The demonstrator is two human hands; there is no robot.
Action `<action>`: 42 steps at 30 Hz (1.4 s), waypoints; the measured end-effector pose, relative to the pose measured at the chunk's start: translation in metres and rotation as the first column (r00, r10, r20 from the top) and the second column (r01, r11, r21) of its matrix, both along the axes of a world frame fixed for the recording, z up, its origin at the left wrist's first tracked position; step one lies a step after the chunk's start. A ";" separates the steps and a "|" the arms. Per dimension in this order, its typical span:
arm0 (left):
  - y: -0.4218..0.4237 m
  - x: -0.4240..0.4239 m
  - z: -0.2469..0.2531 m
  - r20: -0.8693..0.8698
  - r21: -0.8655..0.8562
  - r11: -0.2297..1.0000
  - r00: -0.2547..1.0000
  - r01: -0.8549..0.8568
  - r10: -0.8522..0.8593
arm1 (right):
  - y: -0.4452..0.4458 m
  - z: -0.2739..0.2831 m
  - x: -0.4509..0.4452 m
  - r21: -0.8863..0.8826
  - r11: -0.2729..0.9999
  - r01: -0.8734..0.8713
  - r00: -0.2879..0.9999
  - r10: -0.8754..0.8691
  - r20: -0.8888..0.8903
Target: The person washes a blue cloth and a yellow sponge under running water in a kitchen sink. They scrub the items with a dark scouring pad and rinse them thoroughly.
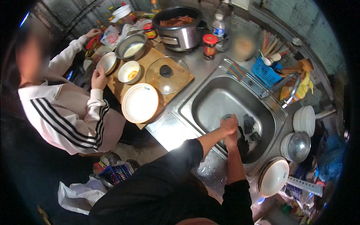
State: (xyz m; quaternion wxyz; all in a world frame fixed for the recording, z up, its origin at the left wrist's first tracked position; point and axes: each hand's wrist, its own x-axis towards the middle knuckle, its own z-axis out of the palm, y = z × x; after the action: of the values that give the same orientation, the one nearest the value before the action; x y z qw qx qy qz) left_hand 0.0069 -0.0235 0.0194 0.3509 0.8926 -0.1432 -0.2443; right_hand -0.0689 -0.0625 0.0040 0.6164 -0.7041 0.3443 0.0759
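Observation:
Over the stainless steel sink (213,104), my two hands are close together. My left hand (230,123) is closed, with a rounded rim of something greyish just behind its fingers; what it is I cannot tell. Right below it, my right hand (231,139) overlaps it, and its fingers are partly hidden. Dark, wet-looking pieces (249,123) lie on the sink floor beside my hands. At the sink's far right edge stands a curved metal faucet (292,91). A striped cloth or sponge (236,71) lies on the back rim.
Left of the sink, a wooden board (171,98) carries bowls, a plate and a glass lid (157,80). A person (76,112) stands there, one hand at a bowl. Behind are a slow cooker (180,38) and jars. Stacked bowls (274,177) and a utensil basket (264,73) stand right.

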 end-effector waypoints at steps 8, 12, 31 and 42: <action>0.011 0.005 0.001 -0.117 0.021 0.999 0.992 0.050 -0.047 | 0.008 0.008 0.003 -0.323 0.945 -0.052 0.991 0.087 0.098; 0.033 0.038 0.019 -0.704 -0.492 0.847 0.665 -0.202 -0.250 | -0.004 0.022 -0.009 0.607 0.795 0.008 0.982 -0.122 0.146; 0.040 0.030 0.053 -0.454 -0.745 0.667 0.730 0.002 -0.511 | -0.005 0.041 -0.016 0.895 0.418 -0.154 0.965 -0.132 0.227; 0.075 -0.002 0.063 -0.346 -0.689 0.725 0.886 -0.016 -0.309 | -0.001 0.037 -0.015 0.774 0.603 -0.195 0.979 0.068 0.194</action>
State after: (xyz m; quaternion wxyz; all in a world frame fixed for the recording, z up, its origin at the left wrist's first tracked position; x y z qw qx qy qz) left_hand 0.0052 0.0518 0.0822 0.6515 0.6110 -0.2112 -0.3970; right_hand -0.0843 -0.0635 0.0413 0.8787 -0.3883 0.1774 0.2135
